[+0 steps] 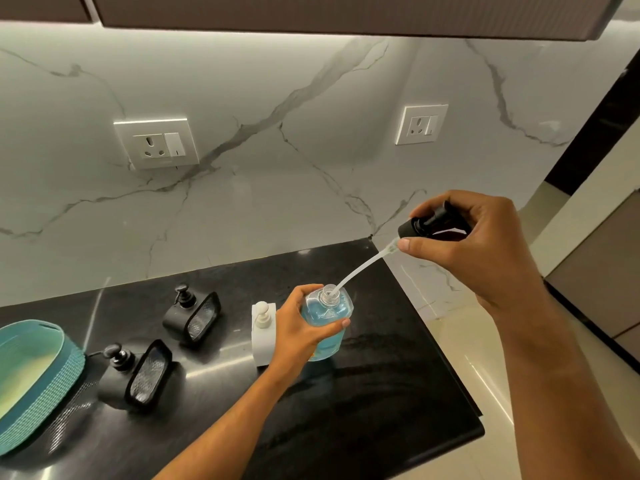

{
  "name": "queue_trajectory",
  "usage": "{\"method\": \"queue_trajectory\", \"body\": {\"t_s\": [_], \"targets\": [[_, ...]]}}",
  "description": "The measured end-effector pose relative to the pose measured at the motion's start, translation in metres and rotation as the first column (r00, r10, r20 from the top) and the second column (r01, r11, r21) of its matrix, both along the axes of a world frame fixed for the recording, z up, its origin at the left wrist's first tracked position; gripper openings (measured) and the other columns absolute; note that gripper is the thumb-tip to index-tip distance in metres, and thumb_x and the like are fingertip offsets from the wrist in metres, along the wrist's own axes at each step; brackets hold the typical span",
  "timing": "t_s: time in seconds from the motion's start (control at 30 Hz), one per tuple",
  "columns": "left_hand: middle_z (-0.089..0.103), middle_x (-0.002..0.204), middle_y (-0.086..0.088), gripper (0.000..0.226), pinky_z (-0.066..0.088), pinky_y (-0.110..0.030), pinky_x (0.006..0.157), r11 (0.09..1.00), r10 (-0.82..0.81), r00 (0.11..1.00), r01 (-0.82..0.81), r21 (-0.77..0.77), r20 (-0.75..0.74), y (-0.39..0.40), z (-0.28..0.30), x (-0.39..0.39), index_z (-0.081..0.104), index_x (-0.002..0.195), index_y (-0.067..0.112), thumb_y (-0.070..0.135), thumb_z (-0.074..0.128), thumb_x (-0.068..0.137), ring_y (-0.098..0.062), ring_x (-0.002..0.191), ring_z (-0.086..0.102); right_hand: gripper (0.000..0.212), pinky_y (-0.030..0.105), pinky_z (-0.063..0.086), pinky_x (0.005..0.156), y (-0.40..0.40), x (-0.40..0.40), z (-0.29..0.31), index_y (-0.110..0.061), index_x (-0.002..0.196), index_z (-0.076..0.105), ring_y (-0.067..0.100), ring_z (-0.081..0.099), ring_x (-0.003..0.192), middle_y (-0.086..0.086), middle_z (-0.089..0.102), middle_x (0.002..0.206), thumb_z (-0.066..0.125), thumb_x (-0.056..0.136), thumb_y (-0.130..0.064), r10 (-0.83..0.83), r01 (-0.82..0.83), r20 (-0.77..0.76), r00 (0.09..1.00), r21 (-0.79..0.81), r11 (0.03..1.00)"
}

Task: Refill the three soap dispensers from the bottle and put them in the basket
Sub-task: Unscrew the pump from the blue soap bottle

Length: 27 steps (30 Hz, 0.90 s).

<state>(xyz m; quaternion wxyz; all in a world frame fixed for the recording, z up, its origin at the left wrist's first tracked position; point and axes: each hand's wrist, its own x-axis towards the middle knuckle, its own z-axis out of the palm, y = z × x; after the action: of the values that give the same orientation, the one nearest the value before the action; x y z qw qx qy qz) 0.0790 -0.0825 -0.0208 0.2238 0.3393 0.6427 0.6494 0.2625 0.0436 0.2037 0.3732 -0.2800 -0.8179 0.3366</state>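
White marble wall point(277, 98) with two sockets point(156, 143); black countertop point(363, 393); brown cabinets point(311, 12) overhead; cream floor point(467, 341).

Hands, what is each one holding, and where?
Left hand grips the blue soap bottle around its body. Right hand holds the black pump by its head.

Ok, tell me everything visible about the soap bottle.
The bottle is clear plastic, holding blue liquid to near its shoulder. It stands upright on the black counter, just right of the white dispenser. Its neck is open; the left hand grips its body. The right hand holds its black pump lifted out, the tube end still in the neck.
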Motion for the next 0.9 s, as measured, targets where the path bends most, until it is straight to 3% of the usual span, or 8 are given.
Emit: {"method": "queue_trajectory", "body": {"t_s": [0.1,0.23,0.47,0.73,0.9], "targets": [[0.071,0.117,0.015,0.063,0.062,-0.035,0.096,1.000,-0.002,1.000,0.002,0.005,-0.013,0.009,0.000,-0.006,0.061,0.123,0.027,0.031,0.097,0.071,-0.018,0.115,0.070,0.029,0.023,0.062,0.075,0.008,-0.004,-0.006,-0.023,0.092,0.075,0.011,0.074,0.083,-0.010,0.075,0.089,0.092,0.070,-0.030,-0.024,0.024,0.002,1.000,-0.004,1.000],[0.071,0.119,0.011,0.065,0.061,-0.032,0.097,1.000,-0.012,1.000,0.012,-0.003,-0.029,0.015,0.000,-0.012,0.061,0.124,0.027,0.038,0.095,0.069,-0.016,0.116,0.069,0.029,0.030,0.064,0.077,0.013,-0.006,-0.011,-0.022,0.091,0.076,0.013,0.074,0.083,-0.008,0.076,0.088,0.093,0.069,-0.029,-0.036,0.036,-0.026,0.999,0.004,0.999],[0.070,0.120,0.006,0.067,0.061,-0.029,0.096,1.000,0.010,0.999,-0.011,-0.025,-0.034,0.059,-0.004,-0.037,0.062,0.125,0.022,0.028,0.097,0.069,-0.014,0.113,0.069,0.030,0.024,0.062,0.074,0.048,-0.022,-0.025,-0.022,0.090,0.076,0.010,0.073,0.083,-0.008,0.076,0.088,0.094,0.067,-0.029,-0.102,0.100,-0.065,0.993,-0.028,0.995],[0.069,0.121,0.008,0.065,0.062,-0.033,0.096,0.997,0.058,0.998,-0.058,-0.059,-0.004,0.093,-0.014,-0.064,0.062,0.123,0.025,0.024,0.098,0.069,-0.015,0.113,0.069,0.030,0.038,0.065,0.079,0.078,-0.054,-0.046,-0.018,0.093,0.076,0.016,0.073,0.086,-0.003,0.076,0.091,0.094,0.070,-0.025,-0.154,0.151,-0.052,0.987,-0.063,0.987],[0.068,0.120,0.007,0.063,0.062,-0.033,0.095,0.995,0.082,0.997,-0.081,-0.065,0.012,0.115,-0.019,-0.077,0.061,0.121,0.028,0.023,0.098,0.070,-0.018,0.113,0.068,0.029,0.031,0.065,0.077,0.096,-0.071,-0.058,-0.017,0.093,0.076,0.014,0.073,0.085,-0.004,0.076,0.091,0.094,0.071,-0.024,-0.168,0.165,-0.051,0.984,-0.066,0.984]]}}
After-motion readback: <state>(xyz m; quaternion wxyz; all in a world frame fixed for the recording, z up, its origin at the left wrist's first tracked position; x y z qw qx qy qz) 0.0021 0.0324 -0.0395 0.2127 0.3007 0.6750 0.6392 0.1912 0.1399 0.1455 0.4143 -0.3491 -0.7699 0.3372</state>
